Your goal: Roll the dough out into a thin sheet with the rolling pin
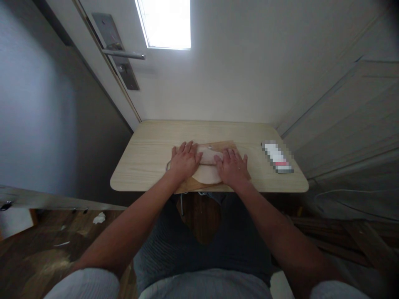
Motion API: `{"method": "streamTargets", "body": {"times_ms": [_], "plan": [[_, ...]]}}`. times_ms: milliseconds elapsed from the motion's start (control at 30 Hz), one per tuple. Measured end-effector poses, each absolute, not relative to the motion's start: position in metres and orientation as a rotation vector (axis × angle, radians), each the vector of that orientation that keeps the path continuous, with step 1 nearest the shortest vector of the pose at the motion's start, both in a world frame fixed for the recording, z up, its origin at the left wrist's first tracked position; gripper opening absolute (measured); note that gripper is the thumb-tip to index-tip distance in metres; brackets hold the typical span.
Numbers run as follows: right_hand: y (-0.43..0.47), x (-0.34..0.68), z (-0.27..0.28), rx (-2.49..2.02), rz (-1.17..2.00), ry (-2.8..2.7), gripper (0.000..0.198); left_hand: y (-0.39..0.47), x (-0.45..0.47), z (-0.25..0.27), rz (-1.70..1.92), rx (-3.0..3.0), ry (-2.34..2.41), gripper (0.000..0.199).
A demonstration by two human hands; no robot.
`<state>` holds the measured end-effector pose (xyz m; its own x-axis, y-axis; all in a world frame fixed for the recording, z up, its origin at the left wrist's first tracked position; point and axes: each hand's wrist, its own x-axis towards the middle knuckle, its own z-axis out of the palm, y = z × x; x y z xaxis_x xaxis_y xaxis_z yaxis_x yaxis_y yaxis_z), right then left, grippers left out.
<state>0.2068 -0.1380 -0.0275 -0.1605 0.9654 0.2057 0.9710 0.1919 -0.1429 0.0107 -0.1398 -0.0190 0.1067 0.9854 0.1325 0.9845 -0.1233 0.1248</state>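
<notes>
A piece of pale dough (208,174) lies on a thin brown wooden board (225,145) on the small table. Its far part forms a thick roll (210,157), while the near part lies flat. My left hand (185,160) rests over the roll's left end, fingers stretched forward and apart. Over the right end lies my right hand (232,165), also with spread fingers and its thumb against the dough. Both palms cover parts of the dough, so its ends are hidden. A metal ring (168,166) shows at the board's left edge.
The light wood table (140,158) stands against a white door (237,74) with a metal handle (124,54). A blurred-out flat object (277,157) lies on the table's right side. Crumpled white paper (99,218) is on the floor at left.
</notes>
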Motion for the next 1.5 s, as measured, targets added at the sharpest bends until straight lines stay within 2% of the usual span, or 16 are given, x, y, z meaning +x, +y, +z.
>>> {"method": "streamTargets", "body": {"times_ms": [233,700,1100,1500], "plan": [[-0.097,0.204,-0.029,-1.859,-0.033,-2.224,0.062,-0.100,0.010,-0.018,0.305,2.326,2.070,0.058],[-0.043,0.200,-0.022,-1.969,0.176,-2.223,0.063,-0.052,0.003,-0.013,0.124,2.303,1.988,0.054],[-0.091,0.202,-0.031,-1.848,-0.062,-2.183,0.064,-0.092,0.011,-0.016,0.305,2.341,2.076,0.057],[-0.162,0.211,-0.033,-1.815,-0.092,-2.186,0.063,-0.163,0.013,-0.019,0.339,2.406,2.044,0.066]]}}
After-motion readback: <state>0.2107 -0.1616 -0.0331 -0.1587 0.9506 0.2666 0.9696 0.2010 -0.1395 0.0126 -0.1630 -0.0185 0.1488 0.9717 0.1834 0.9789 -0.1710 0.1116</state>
